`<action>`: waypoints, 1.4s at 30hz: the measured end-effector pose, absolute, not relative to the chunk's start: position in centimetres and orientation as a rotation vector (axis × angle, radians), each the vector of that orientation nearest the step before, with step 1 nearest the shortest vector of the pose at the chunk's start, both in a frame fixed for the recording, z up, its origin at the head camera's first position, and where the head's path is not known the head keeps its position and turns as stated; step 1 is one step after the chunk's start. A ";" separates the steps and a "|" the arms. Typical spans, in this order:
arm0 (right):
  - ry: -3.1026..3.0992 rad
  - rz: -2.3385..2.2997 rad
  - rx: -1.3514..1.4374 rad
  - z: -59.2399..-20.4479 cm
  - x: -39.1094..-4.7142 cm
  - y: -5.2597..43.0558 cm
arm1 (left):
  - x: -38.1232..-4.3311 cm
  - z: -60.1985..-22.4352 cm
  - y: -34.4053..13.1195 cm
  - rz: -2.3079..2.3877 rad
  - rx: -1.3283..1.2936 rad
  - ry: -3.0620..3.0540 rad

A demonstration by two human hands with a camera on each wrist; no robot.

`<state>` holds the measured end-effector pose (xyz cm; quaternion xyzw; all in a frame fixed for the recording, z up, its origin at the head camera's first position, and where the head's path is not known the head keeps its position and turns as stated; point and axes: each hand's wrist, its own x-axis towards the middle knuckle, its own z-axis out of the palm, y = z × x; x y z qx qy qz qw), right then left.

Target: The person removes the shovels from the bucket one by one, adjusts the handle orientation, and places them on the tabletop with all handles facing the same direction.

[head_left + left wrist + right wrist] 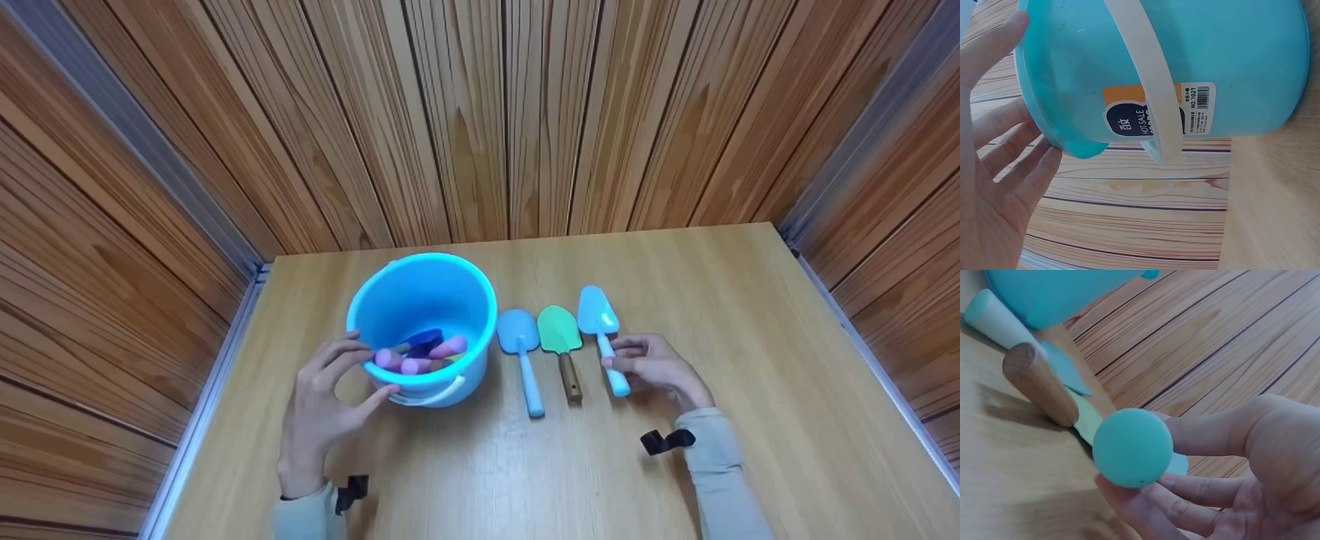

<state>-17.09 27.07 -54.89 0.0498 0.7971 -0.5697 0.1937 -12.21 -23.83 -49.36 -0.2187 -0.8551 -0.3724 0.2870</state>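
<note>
A blue bucket with a white handle stands upright, holding several pink-handled tools and a dark blue piece. My left hand touches its rim at the left and front, thumb and fingers spread apart. To the right of the bucket, my right hand pinches the handle of a light-blue toy trowel between thumb and fingers. The handle's round end faces the camera in the right wrist view. Beside it lie a green trowel with a brown handle and a blue shovel.
The wooden table meets an upright wood-plank wall at its back edge. Plank panels with metal-coloured edging flank both sides. A printed label is stuck on the bucket's side, partly behind the handle.
</note>
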 end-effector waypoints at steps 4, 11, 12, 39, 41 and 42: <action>2.166 -1.617 0.175 -55.2 -17.3 27.3 | -12.2 -49.4 -23.8 -1.006 -0.586 -2.279; 2.169 -1.599 0.203 -55.6 -17.5 27.1 | -12.0 -49.3 -24.0 -1.018 -0.571 -2.282; 2.170 -1.592 0.202 -55.6 -17.5 27.1 | -12.0 -49.3 -24.0 -1.018 -0.570 -2.283; 2.336 -1.401 0.234 -54.9 -17.1 26.0 | -11.8 -49.3 -24.1 -1.017 -0.537 -2.304; 2.350 -1.377 0.264 -54.9 -16.7 26.1 | -12.1 -49.2 -23.9 -1.017 -0.564 -2.299; 2.357 -1.363 0.272 -55.0 -16.5 26.3 | -12.2 -49.2 -23.7 -1.017 -0.579 -2.294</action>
